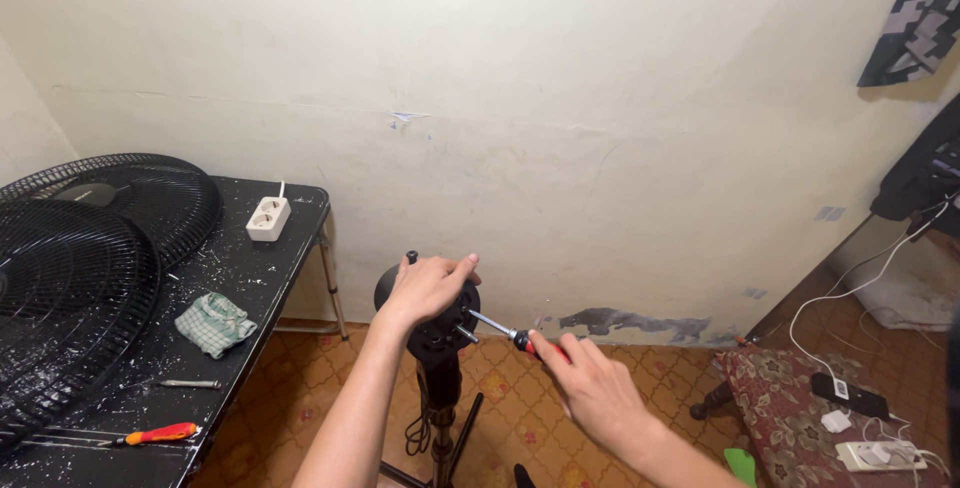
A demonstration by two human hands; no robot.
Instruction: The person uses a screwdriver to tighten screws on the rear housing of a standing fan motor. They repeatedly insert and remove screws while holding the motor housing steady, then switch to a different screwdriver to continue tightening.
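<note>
**A:** What were the fingers doing?

**B:** The left hand (428, 288) was clenched over the top of the round black plastic fan motor housing (432, 320), steadying it on its black upright stand pole (441, 418). The right hand (592, 388) gripped the red-and-black-handled screwdriver (505, 332), its steel shaft angled into the housing's face beside a protruding stub.

**A:** Which step was that?

**B:** By the look of it, working a screw on the housing. The next move would call for keeping the tip seated and square while the other hand braced against the twist.

**A:** And the room around them?

**B:** The housing stood over patterned floor tiles (500, 408), near the cream wall (560, 98) and just beside the edge of the black paint-flecked worktop (250, 278). On that lay two black wire fan grilles (90, 248), a white socket block (268, 218), a green checked cloth (214, 323) and an orange-handled screwdriver (155, 435). Open space lay to the right, before a low patterned stool (800, 398).
</note>
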